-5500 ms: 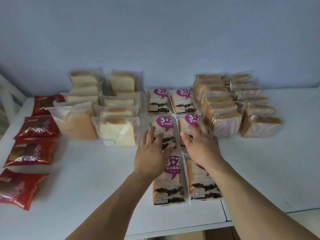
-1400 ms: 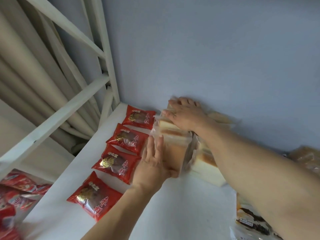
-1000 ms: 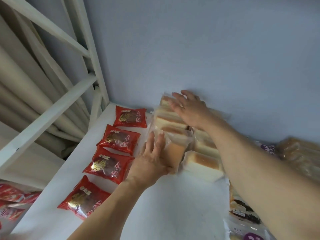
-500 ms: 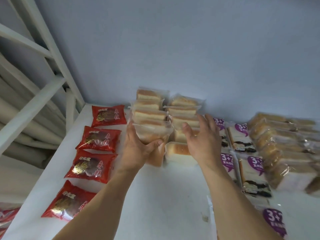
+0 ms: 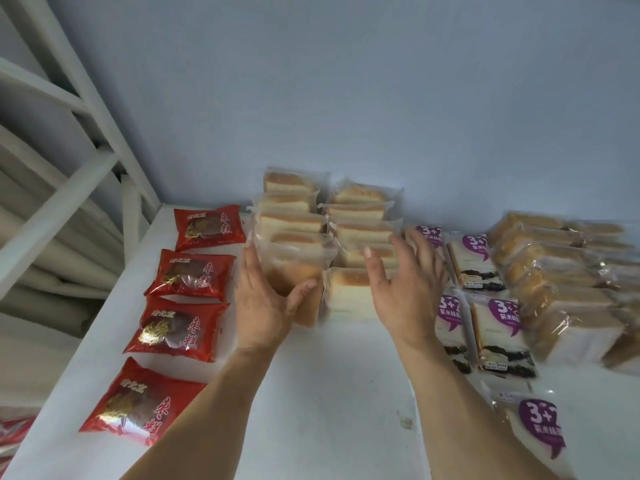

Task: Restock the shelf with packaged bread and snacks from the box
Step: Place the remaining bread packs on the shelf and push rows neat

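Two hands work the shelf (image 5: 311, 393) from the head view: the left hand (image 5: 263, 303), fingers straight and thumb spread, presses the front bread pack (image 5: 294, 271) at the back-left rows; the right hand (image 5: 408, 289), open, hovers just right, touching nothing certain.

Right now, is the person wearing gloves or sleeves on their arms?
No. Both the left hand and the right hand are bare, with no gloves, rings or watch showing. The forearms are uncovered too; no sleeve reaches into view. Fingernails look short and plain.
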